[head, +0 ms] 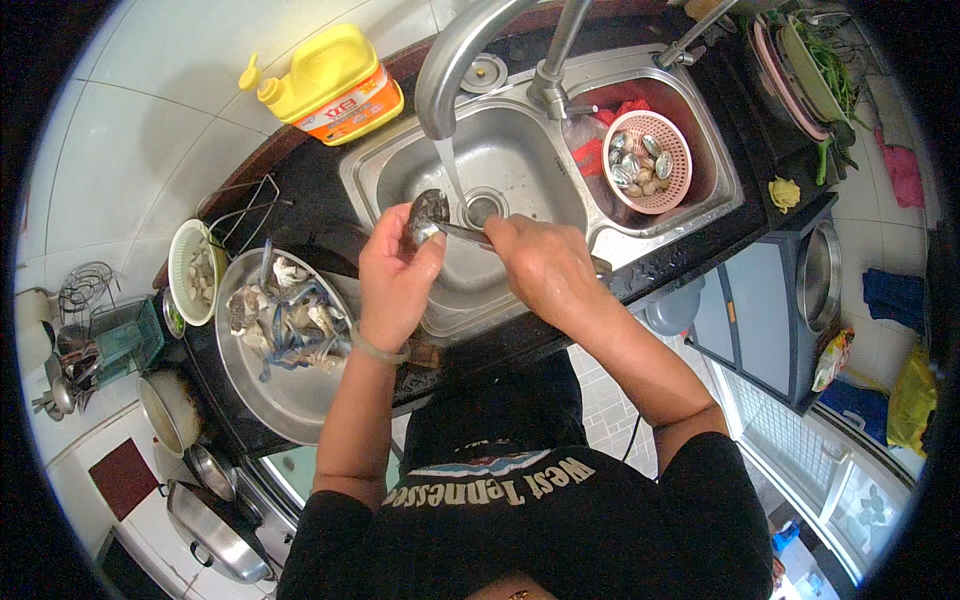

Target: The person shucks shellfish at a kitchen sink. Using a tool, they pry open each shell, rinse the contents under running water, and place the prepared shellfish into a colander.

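Observation:
Over the left basin of a steel double sink, my left hand holds a dark oval shellfish, which looks like an abalone. My right hand grips a slim metal tool, perhaps scissors or a knife, whose tip touches the shellfish. Its handle is hidden in my fingers. Water runs from the curved faucet just beyond the shellfish, towards the drain. In the right basin a pink plastic colander holds several shells and pale pieces.
A large metal bowl of cut crabs stands left of the sink, beside a white-green colander of pale pieces. A yellow detergent jug is behind. Stacked baskets with greens lie at far right; pots are at lower left.

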The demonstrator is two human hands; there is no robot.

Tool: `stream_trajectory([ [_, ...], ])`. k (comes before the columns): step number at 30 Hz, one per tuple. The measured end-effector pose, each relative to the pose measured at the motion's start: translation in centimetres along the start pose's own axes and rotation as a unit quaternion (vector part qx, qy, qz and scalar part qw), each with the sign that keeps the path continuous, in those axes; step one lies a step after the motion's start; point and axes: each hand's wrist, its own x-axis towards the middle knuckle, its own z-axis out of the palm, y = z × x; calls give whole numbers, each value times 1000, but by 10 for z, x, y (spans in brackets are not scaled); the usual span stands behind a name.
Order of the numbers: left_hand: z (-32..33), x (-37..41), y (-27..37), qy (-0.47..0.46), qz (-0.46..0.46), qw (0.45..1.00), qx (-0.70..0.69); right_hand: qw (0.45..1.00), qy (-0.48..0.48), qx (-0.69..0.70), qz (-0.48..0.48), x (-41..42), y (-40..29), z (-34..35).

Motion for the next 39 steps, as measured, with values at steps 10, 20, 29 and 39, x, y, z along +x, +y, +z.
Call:
stream_trajectory([
  [10, 7, -4, -7, 13, -32, 989, -145, 993, 49, 83, 64, 3, 2, 7],
  [20, -9, -2, -5, -56, -21, 992, -110, 998, -18, 52, 2, -5, 1, -20],
  [29, -14, -3, -4, -89, -27, 987, -130, 995, -59, 75, -39, -1, 14, -12],
  [39, 9, -1, -14, -13, -31, 972, -231, 996, 77, 13, 37, 3, 11, 25],
])
